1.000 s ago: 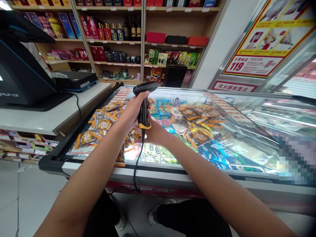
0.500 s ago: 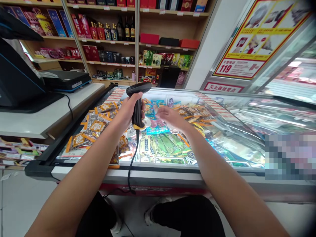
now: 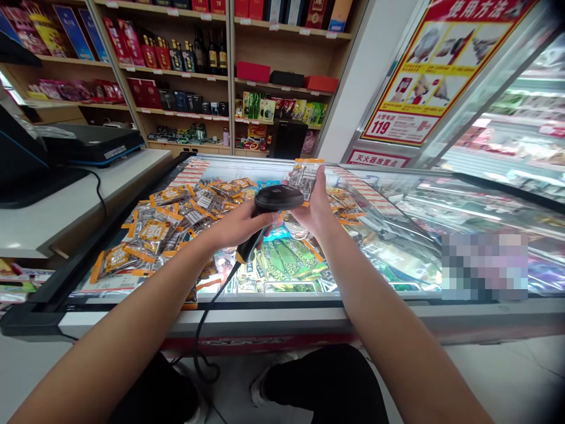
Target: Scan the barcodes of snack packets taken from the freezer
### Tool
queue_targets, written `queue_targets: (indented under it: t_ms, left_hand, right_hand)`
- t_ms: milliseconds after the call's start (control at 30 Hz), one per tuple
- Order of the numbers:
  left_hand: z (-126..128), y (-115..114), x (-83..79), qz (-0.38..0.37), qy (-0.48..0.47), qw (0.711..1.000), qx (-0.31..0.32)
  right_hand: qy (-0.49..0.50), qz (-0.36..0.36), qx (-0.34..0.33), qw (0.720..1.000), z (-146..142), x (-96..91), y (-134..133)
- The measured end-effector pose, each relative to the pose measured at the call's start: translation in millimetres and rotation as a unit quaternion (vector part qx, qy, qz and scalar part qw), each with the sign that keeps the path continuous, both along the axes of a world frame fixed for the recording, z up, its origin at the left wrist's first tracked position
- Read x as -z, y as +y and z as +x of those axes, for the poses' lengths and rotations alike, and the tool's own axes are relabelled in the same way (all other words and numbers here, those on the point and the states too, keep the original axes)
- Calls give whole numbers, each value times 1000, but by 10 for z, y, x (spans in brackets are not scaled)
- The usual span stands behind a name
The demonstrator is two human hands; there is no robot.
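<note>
My left hand is wrapped round the handle of a black barcode scanner, its head tipped to the right. A cable runs from the handle down over the freezer's front edge. In my right hand a clear snack packet with orange ends is held up just behind the scanner head, printed back towards me. Similar orange-edged packets lie heaped on the glass to the left, and more packets lie at the right. Green ice-cream packs show under the glass.
A chest freezer spans the front. On the left counter stand a dark terminal and a flat scale. Shelves with bottles and boxes line the back. A fire-safety poster hangs at the right.
My right hand has taken hold of a snack packet and raised it. My left hand has turned the scanner so its head points right, towards the packet. The view has shifted slightly right.
</note>
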State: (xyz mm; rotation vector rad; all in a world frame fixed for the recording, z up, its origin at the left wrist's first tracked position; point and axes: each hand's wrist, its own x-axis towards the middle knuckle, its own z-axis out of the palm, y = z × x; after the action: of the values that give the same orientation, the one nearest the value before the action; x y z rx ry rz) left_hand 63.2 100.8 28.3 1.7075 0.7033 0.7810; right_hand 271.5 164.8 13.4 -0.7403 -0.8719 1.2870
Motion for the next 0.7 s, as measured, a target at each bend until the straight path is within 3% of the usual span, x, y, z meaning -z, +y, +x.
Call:
queue_targets:
  t_ms: [200,267,333,367,433,467,533,600,700]
  left_hand:
    - [-7,5,-7,-5,-7,1000,8]
    - [-14,13,-6,-12,-20,1000,7]
    - [-19,28,-5,-24,-44,999,-3]
    - [-20,36,-7,-32,-60,998,-12]
    - [-19,56,-19,-48,-96,993,-41]
    - [-19,67,-28,-55,-113,990,-60]
    - [-27,91,-54,-61,-144,983,-97]
    - [-54,119,-84,-66,-165,975,-130]
    - [-134,160,-138,-72,-179,965,-179]
  right_hand:
    - [-30,-4,-8,1000,-31,-20,-38]
    - [-76,21,32,996,33,-55,-34]
    - [-175,72,114,975,193,-89,-1]
    - [-244,97,171,950,309,-98,24]
    - [-407,104,288,860,580,-89,83]
    - [-482,70,334,807,715,-71,112]
    - [-596,-23,357,719,933,-18,161]
    - [-648,-72,337,679,1019,36,186]
    - [-644,12,325,692,825,82,154]
